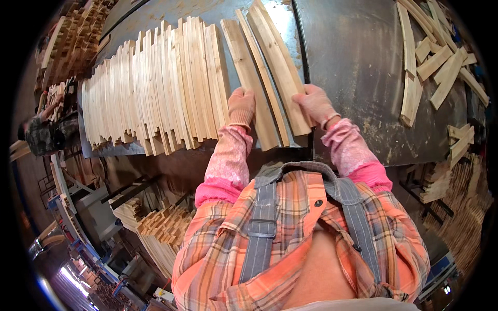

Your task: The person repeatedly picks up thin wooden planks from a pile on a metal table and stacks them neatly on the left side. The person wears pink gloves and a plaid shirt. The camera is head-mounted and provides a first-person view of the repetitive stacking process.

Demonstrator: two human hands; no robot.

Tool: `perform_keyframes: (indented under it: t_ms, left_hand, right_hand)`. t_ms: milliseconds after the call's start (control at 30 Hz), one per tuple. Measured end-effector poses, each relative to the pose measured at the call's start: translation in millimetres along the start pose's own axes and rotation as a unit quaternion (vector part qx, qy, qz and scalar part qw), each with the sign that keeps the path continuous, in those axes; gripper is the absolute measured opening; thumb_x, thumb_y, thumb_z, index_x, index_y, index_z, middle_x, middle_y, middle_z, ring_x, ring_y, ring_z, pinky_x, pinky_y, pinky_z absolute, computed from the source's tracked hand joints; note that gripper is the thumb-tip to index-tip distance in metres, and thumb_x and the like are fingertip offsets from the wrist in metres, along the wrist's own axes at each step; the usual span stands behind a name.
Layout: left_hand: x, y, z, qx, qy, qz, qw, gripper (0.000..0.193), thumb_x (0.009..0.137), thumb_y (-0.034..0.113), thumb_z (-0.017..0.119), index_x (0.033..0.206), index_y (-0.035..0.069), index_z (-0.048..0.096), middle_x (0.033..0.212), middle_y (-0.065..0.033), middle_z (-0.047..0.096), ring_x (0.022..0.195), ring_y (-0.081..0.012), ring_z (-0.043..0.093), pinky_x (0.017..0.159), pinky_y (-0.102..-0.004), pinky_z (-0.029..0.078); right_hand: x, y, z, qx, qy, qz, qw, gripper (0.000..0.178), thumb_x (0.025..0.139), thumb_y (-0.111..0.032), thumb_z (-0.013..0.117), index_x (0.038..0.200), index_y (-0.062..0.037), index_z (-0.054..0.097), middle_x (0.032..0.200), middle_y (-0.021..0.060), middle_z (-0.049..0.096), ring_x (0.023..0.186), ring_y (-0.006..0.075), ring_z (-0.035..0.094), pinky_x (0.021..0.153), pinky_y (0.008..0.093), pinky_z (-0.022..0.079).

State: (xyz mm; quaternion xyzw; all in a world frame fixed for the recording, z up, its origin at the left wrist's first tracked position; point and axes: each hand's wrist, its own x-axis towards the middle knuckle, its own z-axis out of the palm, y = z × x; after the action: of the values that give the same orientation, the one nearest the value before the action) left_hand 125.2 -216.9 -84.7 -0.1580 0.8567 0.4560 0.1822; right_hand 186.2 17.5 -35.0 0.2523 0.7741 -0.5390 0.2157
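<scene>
Three groups of pale wooden slats lie before me on the metal table [353,78]. My left hand [241,106], in a pale knitted glove, closes on the outer edge of a flat wooden slat [249,78]. Across from it my right hand [315,105], gloved too, has its fingers closed on the edge of the right-hand slats [282,70], which lie side by side. Between the hands a narrow slat [265,78] stands apart, touched by neither. Just left of my left hand, a long row of slats [171,78] stands packed together with uneven ends.
Loose wooden pieces [436,62] lie jumbled at the table's far right. Stacks of slats stand below, at the left [161,228] and right [459,192]. A dark seam [306,52] runs across the tabletop. At the far left, a person in camouflage clothing [46,132] is beside more wood.
</scene>
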Motion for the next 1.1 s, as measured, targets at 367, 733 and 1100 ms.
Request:
perform_keyframes:
  t_ms: [367,733,1100]
  left_hand:
    - [5,1,-49,0.323,0.139,0.117,0.929,0.039,0.094,0.031,0.062,0.117,0.000,0.061,0.118,-0.0279,0.064,0.107,-0.0501,0.065,0.092,-0.0561,0.053]
    - [-12,5,-33,0.384,0.104,0.221,0.890,0.081,0.085,0.045,0.073,0.151,0.007,0.049,0.154,-0.0195,0.043,0.144,-0.0390,0.038,0.120,-0.0501,0.029]
    - [-13,9,-37,0.293,0.139,0.235,0.916,0.069,0.092,0.040,0.069,0.147,0.001,0.054,0.153,-0.0204,0.049,0.144,-0.0393,0.042,0.122,-0.0466,0.031]
  right_hand:
    - [-56,-27,57,-0.047,0.062,-0.144,0.987,0.048,0.085,-0.033,0.075,0.119,-0.0009,0.066,0.112,0.0261,0.071,0.107,0.0424,0.069,0.094,0.0472,0.055]
    - [-19,-40,97,-0.324,0.070,-0.143,0.933,0.057,0.086,-0.025,0.074,0.133,0.0029,0.056,0.122,0.0271,0.068,0.116,0.0410,0.067,0.098,0.0484,0.054]
    - [1,52,8,0.241,-0.174,-0.065,0.953,0.030,0.090,-0.013,0.067,0.114,0.0041,0.067,0.102,0.0092,0.072,0.090,0.0197,0.070,0.087,0.0347,0.057]
